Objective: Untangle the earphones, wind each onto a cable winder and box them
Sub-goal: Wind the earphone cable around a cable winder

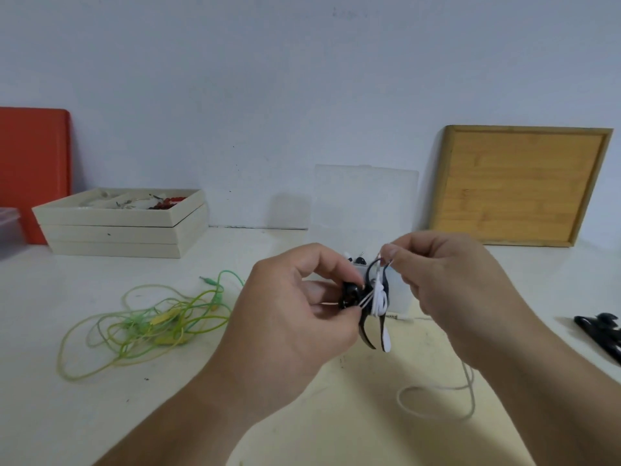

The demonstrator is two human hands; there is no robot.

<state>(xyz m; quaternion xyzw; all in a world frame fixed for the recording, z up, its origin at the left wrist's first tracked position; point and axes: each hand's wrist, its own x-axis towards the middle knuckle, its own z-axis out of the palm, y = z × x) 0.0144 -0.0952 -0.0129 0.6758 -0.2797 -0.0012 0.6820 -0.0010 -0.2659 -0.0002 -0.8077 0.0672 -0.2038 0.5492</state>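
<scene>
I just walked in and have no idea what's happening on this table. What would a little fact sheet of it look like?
Activity: winding an earphone cable onto a winder
Left hand: grips the black winder
Right hand: pinches the white earphone cable, partly wound, the rest trailing on the table
Not yet wound: green earphones, tangled, to the left
Clear box: behind the hands, lid up
Spare winders: far right edge
</scene>
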